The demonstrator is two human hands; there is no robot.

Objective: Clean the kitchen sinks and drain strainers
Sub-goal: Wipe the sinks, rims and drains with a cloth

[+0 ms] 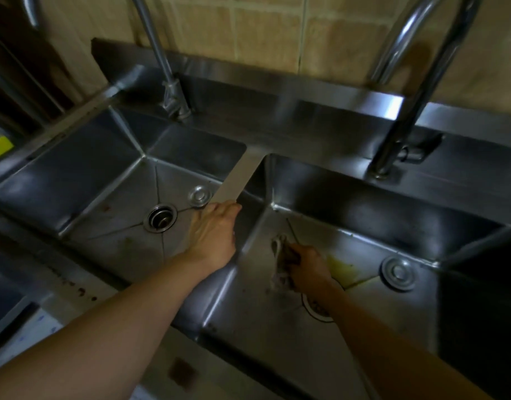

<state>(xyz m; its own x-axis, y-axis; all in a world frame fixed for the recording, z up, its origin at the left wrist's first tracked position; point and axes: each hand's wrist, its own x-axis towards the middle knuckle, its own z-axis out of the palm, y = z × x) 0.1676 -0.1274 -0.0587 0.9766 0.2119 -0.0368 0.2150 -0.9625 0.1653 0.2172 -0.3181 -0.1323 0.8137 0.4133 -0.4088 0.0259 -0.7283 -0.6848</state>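
- Right hand [307,262] is low centre-right of the frame, down in the right sink [364,327], fingers curled tight round a scrunched rag [279,262] that's pressed on the sink floor.
- Left hand [214,229] is mid-frame, palm down with fingers fairly flat, resting on the divider [237,180] between the two sinks. It's holding nothing, just bracing by the look of it.
- Step looks like scrubbing the right sink floor. I'd keep the rag bunched and firm, work in short overlapping strokes, and head right toward the yellow stain [342,269] just beside the hand.
- The drain [316,308] sits right under the right wrist, mostly hidden, so can't tell if a strainer's in it.
- A round stopper [398,273] lies further right on the sink floor, clear of the hand.
- Left sink [75,180] fills the left-middle of the frame, with its strainer [160,217] and another stopper [201,195] just left of the left hand.
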